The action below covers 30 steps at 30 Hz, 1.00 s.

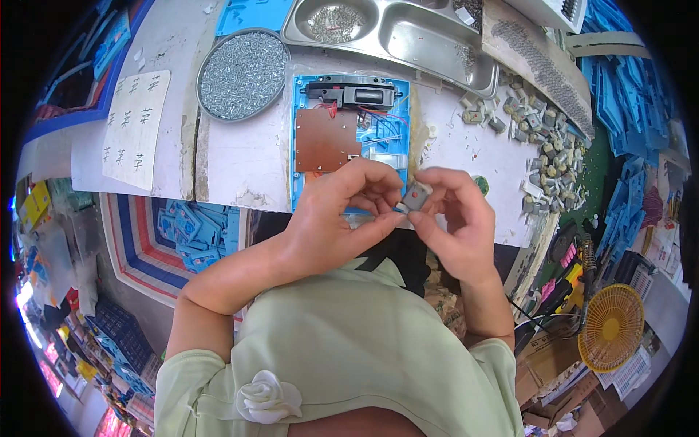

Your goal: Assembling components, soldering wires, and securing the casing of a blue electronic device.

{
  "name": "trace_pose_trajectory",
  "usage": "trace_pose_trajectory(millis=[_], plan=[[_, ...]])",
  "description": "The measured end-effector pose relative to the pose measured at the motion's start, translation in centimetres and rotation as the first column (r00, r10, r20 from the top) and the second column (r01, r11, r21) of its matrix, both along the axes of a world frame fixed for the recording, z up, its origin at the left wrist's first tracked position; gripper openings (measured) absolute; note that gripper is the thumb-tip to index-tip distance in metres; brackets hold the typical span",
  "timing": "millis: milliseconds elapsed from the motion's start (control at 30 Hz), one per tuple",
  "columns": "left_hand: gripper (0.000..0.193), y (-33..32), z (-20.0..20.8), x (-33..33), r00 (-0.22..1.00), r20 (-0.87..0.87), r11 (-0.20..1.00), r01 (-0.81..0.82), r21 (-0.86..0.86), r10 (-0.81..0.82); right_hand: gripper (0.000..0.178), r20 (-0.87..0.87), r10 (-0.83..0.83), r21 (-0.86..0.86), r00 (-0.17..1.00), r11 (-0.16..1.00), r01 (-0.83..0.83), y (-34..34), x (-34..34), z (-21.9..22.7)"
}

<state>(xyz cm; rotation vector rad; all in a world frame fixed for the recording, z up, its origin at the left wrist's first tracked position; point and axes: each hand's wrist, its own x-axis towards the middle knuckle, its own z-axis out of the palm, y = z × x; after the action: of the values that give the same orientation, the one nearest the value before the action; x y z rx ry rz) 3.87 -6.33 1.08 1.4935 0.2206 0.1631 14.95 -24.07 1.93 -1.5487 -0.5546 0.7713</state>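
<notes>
In front of my chest, at the near edge of a blue plastic housing (298, 131), my right hand (459, 218) pinches a small grey motor (414, 197) with a red spot on its face. My left hand (349, 200) closes its thumb and fingertips beside the motor, on a tiny pale and blue piece (401, 207) too small to name. Inside the housing lie a brown circuit board (324, 138), a black part (357, 95) along the far side and thin red and blue wires (382, 127).
A round tray of silvery screws (244, 74) stands far left of the housing. Steel trays (422, 47) with small parts line the back. Several loose motors (546, 146) are heaped at right, before a board of small pieces (539, 62). A marked paper sheet (135, 131) lies left.
</notes>
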Motion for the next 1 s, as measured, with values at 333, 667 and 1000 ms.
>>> trace_pose_trajectory(millis=[333,667,1000], plan=[[0.025,1.1,-0.6,0.5,0.921,0.388,0.883,-0.15,0.446,-0.039,0.043,0.763,0.064,0.034,0.644,0.99,-0.139,0.5,1.0,1.6],[0.021,1.6,-0.3,0.2,0.939,0.336,0.866,-0.108,0.489,-0.073,0.045,0.826,0.016,0.087,0.563,0.984,-0.155,0.5,0.4,0.4],[0.026,1.6,-0.7,0.7,0.933,0.353,0.837,-0.136,0.53,-0.072,0.048,0.814,0.006,0.09,0.58,0.986,-0.137,-0.1,1.0,-0.6]])
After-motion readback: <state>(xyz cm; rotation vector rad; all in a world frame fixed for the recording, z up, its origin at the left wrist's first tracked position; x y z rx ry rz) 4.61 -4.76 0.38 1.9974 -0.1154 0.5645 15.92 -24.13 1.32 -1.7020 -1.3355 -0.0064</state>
